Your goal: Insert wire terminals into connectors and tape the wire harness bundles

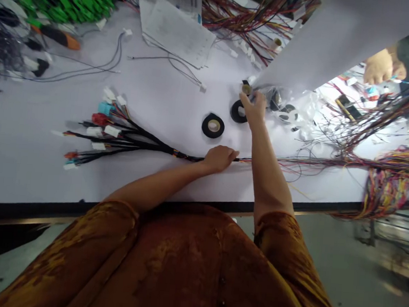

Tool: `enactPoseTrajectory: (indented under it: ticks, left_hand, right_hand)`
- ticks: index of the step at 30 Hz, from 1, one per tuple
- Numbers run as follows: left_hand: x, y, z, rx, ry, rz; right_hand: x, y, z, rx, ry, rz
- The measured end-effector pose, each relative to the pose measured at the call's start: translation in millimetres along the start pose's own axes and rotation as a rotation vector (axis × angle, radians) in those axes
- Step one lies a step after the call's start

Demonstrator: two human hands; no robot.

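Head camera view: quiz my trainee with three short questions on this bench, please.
1. What does the left hand rest on?
2. True or false: a black tape roll lies left of the right hand.
3. The hand at upper right belongs to: A, the camera wearer; B, another person.

Key: 1, the wire harness; 2, true; 3, B.

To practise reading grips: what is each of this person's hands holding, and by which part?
The left hand grips the wire harness where its black taping ends. The right hand seems to pinch a small tape roll by its edge.
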State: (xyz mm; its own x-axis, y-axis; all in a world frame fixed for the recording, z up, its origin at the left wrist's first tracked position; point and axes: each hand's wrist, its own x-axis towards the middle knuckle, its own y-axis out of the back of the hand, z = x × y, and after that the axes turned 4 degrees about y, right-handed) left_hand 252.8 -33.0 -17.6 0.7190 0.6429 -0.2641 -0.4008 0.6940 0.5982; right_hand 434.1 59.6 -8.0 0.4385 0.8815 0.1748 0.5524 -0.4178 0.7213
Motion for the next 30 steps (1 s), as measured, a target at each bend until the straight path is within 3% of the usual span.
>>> enactPoseTrajectory:
  ticks: [3, 5, 8, 11, 14, 17, 20, 22, 24, 27, 30]
  left_hand:
    - [-4, 33.9, -20, -0.381, 0.067, 0.051]
    - [-26, 70.0, -45, -0.592, 0.051, 0.225]
    - [-87, 127.2, -89, -0.877, 0.1, 0.504]
    - [-157, 160.6, -127, -1.074, 0.198, 0.868]
    - [-210, 158.5, -145, -1.167, 0.201, 0.986]
    - [-240, 137.1, -146, -1.223, 0.258, 1.0]
    - [-256, 117.6, -140, -1.236, 0.305, 0.957]
    - [-263, 109.6, -136, -1.203, 0.323, 0.9]
    - [-267, 104.9, -134, -1.166, 0.332, 0.848]
    - [-263, 100.4, -130, -1.157, 0.306, 0.767]
    - [-253, 96.0, -122, -1.156, 0.278, 0.644]
  right_hand:
    - [-30, 15, -4, -0.032, 0.118, 0.006]
    - [-60, 24, -7, -0.017, 0.23, -0.102]
    - [-110, 22, -22, -0.025, 0.412, -0.288]
    - [-151, -4, -58, -0.101, 0.502, -0.482]
    - [-177, -47, -106, -0.248, 0.526, -0.591]
    - [-190, -87, -143, -0.363, 0.468, -0.546]
    - [-188, -96, -160, -0.27, 0.309, -0.533]
    - [-184, -75, -164, -0.083, 0.233, -0.505]
    - [-181, -33, -168, 0.127, 0.225, -0.374]
    - [-188, 55, -167, 0.329, 0.184, -0.007]
    - [-217, 150, -139, 0.392, 0.071, 0.521]
